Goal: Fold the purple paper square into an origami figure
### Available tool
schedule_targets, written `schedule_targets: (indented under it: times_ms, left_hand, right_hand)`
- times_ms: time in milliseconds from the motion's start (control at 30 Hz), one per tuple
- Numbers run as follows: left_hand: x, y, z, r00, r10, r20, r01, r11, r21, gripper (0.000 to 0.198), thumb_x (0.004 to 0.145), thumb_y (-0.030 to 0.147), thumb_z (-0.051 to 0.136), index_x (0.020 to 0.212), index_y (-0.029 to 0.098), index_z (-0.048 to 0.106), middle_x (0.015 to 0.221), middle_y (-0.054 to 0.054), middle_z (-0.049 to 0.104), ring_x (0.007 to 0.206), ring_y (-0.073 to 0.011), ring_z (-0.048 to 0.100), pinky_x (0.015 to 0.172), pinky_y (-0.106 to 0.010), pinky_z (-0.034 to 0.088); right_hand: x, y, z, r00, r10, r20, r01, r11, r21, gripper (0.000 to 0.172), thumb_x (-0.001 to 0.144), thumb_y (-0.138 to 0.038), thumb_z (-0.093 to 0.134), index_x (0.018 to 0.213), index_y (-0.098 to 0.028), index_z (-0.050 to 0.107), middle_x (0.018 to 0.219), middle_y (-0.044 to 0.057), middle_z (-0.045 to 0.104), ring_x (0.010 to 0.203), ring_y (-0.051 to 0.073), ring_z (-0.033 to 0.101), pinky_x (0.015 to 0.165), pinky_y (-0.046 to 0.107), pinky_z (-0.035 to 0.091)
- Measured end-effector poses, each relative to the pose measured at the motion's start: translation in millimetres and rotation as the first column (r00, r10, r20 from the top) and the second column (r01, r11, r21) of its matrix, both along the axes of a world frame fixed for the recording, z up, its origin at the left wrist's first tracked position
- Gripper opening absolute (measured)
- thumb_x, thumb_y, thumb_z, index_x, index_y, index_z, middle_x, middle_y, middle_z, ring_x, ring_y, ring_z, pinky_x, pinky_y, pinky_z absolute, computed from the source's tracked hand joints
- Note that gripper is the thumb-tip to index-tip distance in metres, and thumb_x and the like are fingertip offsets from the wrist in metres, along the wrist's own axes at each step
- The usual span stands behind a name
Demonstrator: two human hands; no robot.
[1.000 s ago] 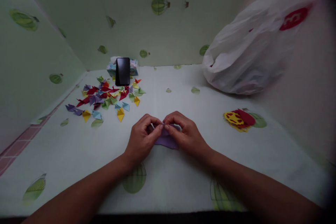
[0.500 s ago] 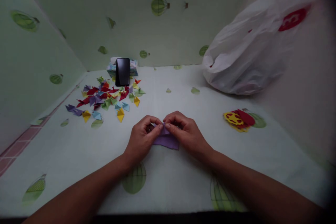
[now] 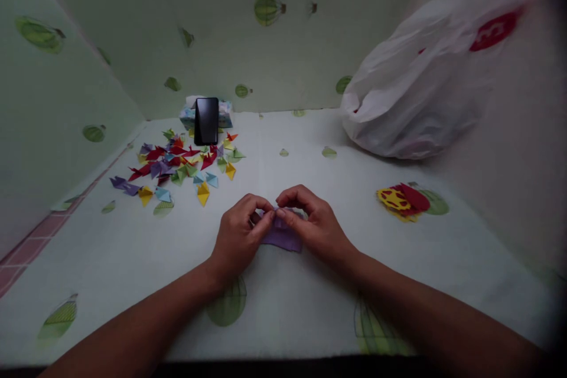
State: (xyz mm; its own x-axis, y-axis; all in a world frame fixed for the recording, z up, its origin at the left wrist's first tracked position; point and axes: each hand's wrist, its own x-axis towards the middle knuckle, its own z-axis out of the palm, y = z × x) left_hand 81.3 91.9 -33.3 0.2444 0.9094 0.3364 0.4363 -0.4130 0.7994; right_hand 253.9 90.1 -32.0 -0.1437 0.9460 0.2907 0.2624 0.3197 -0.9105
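Observation:
A piece of purple paper [image 3: 282, 239] with folds in it lies on the table between my two hands. My left hand [image 3: 243, 227] pinches its far left part between thumb and index finger. From the other side my right hand [image 3: 312, 221] has its thumb pressed on the paper's far edge, close to the left thumb, with the index finger arched above. Both hands rest low over the table's middle. The fingertips and thumbs cover the top of the paper, so the fold there is partly hidden.
Many small folded paper pieces [image 3: 170, 162] in several colours lie at the left. Behind them a black phone [image 3: 207, 121] leans on a tissue box [image 3: 225, 113]. At right are yellow and red cut-out shapes [image 3: 398, 199] and a white plastic bag [image 3: 407, 100].
My right index finger has lifted and arched away from the thumb a little. The purple paper stays in place between the hands, its top slightly shifted.

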Motion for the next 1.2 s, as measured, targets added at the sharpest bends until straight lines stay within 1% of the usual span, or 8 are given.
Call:
schedule_targets:
  times_ms: [67, 133, 233, 300, 400, 567, 967, 1200]
  left_hand:
    - [-0.4, -0.1, -1.5, 0.999, -0.023, -0.047, 0.028, 0.994, 0.103, 0.007, 0.089, 0.012, 0.059, 0.085, 0.017, 0.063, 0.085, -0.001, 0.064, 0.067, -0.0105, 0.057, 0.061, -0.023, 0.045]
    - [-0.7, 0.2, -3.1, 0.996, -0.031, -0.087, 0.046, 0.983, 0.178, 0.008, 0.090, 0.010, 0.058, 0.085, 0.017, 0.061, 0.085, -0.002, 0.063, 0.070, -0.0112, 0.058, 0.064, -0.023, 0.046]
    - [-0.8, 1.3, -4.2, 0.990, -0.032, -0.134, 0.063, 0.970, 0.234, 0.009, 0.089, 0.008, 0.059, 0.086, 0.017, 0.061, 0.087, -0.003, 0.063, 0.074, -0.0123, 0.059, 0.066, -0.024, 0.047]
    - [-0.5, 1.9, -4.0, 0.989, -0.039, -0.141, 0.071, 0.971, 0.229, 0.009, 0.089, 0.008, 0.059, 0.087, 0.016, 0.061, 0.088, -0.003, 0.063, 0.074, -0.0124, 0.059, 0.066, -0.024, 0.047]
    - [-0.5, 2.3, -2.3, 0.990, -0.042, -0.136, 0.071, 0.974, 0.215, 0.009, 0.090, 0.008, 0.059, 0.087, 0.017, 0.061, 0.089, -0.003, 0.063, 0.074, -0.0126, 0.059, 0.067, -0.024, 0.047]
    - [-2.0, 1.8, 1.4, 0.988, -0.042, -0.148, 0.075, 0.972, 0.221, 0.008, 0.092, 0.010, 0.057, 0.088, 0.017, 0.059, 0.089, -0.004, 0.062, 0.081, -0.0149, 0.059, 0.071, -0.026, 0.046]
    - [-2.3, 2.3, 3.1, 0.987, -0.067, -0.149, 0.096, 0.976, 0.197, 0.012, 0.094, 0.009, 0.053, 0.086, 0.017, 0.056, 0.087, -0.003, 0.059, 0.084, -0.0162, 0.057, 0.074, -0.028, 0.042]
    - [-3.7, 1.9, 4.7, 0.992, -0.063, -0.111, 0.072, 0.994, 0.081, 0.011, 0.094, 0.013, 0.052, 0.085, 0.018, 0.058, 0.086, -0.002, 0.058, 0.080, -0.0159, 0.054, 0.072, -0.029, 0.040]
  right_hand:
    - [0.4, -0.5, 0.3, 0.999, -0.010, 0.030, 0.009, 0.999, 0.032, 0.004, 0.085, -0.021, 0.060, 0.084, -0.018, 0.062, 0.086, 0.004, 0.061, 0.083, 0.018, 0.059, 0.077, 0.033, 0.045]
    - [0.6, -0.3, 0.1, 0.999, -0.023, 0.031, 0.023, 0.999, 0.025, 0.005, 0.086, -0.018, 0.059, 0.082, -0.018, 0.062, 0.085, 0.004, 0.061, 0.082, 0.018, 0.058, 0.076, 0.032, 0.045]
    - [1.1, 0.6, -0.2, 1.000, -0.022, 0.012, 0.022, 1.000, 0.007, 0.006, 0.085, -0.014, 0.057, 0.082, -0.018, 0.061, 0.085, 0.004, 0.061, 0.081, 0.017, 0.058, 0.075, 0.032, 0.045]
    - [1.6, 1.0, 0.2, 1.000, -0.002, 0.005, 0.002, 0.999, 0.034, 0.008, 0.085, -0.012, 0.056, 0.085, -0.018, 0.062, 0.086, 0.004, 0.061, 0.083, 0.017, 0.059, 0.077, 0.032, 0.046]
    - [2.5, 0.9, 1.3, 0.999, 0.041, 0.021, -0.043, 0.991, 0.126, 0.013, 0.084, -0.009, 0.056, 0.089, -0.018, 0.063, 0.092, 0.005, 0.062, 0.089, 0.018, 0.059, 0.081, 0.033, 0.046]
    - [3.5, 0.9, 2.0, 0.995, 0.075, 0.066, -0.087, 0.972, 0.218, 0.016, 0.083, -0.004, 0.057, 0.086, -0.019, 0.063, 0.097, 0.006, 0.062, 0.095, 0.018, 0.059, 0.086, 0.033, 0.046]
    - [3.2, 0.9, 2.6, 0.991, 0.092, 0.102, -0.109, 0.979, 0.173, 0.017, 0.083, -0.003, 0.053, 0.086, -0.018, 0.060, 0.096, 0.006, 0.061, 0.092, 0.019, 0.058, 0.084, 0.035, 0.046]
    - [4.5, 2.9, 2.7, 0.994, 0.050, 0.101, -0.065, 0.987, 0.145, 0.015, 0.083, -0.007, 0.053, 0.091, -0.018, 0.060, 0.093, 0.006, 0.062, 0.091, 0.019, 0.059, 0.083, 0.034, 0.046]
